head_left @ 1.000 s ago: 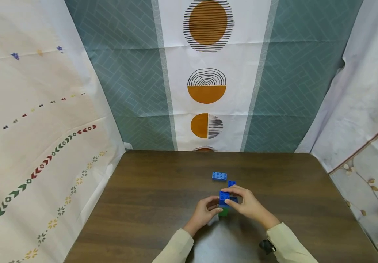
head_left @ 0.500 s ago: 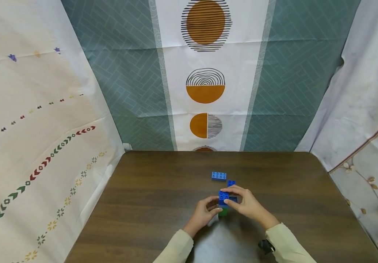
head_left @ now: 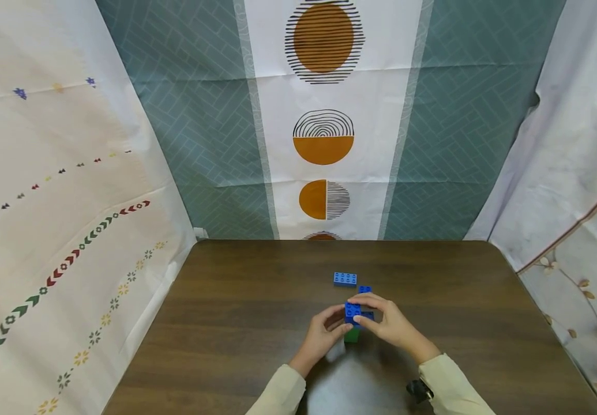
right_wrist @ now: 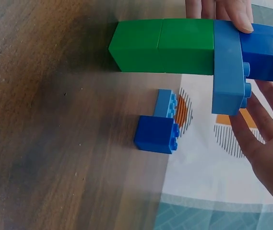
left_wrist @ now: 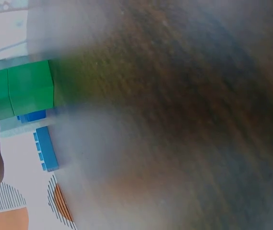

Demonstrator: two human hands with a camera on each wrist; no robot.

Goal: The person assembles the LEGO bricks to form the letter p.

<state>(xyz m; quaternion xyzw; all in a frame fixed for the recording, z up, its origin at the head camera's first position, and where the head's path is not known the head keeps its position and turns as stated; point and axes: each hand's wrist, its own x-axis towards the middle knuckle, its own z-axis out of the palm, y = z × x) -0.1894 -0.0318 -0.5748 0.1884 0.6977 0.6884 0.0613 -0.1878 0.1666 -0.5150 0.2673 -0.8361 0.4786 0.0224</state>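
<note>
An upright brick tower stands on the table: two green bricks, a light blue brick across them, and a dark blue brick on top beside a stretch of bare studs. My right hand pinches the top dark blue brick between thumb and fingers. From the left side, my left hand grips the tower near the light blue brick. One left fingertip touches the green side in the left wrist view. Parts of the tower are hidden behind the hands in the head view.
Behind the tower lie another light blue brick and a second dark blue brick, both on the brown table. Patterned cloths hang behind the table and at its sides.
My left thumb has risen slightly along the tower, and more of the green shows below it. My right hand keeps its pinch on the dark blue brick. The head view has shifted a little.
</note>
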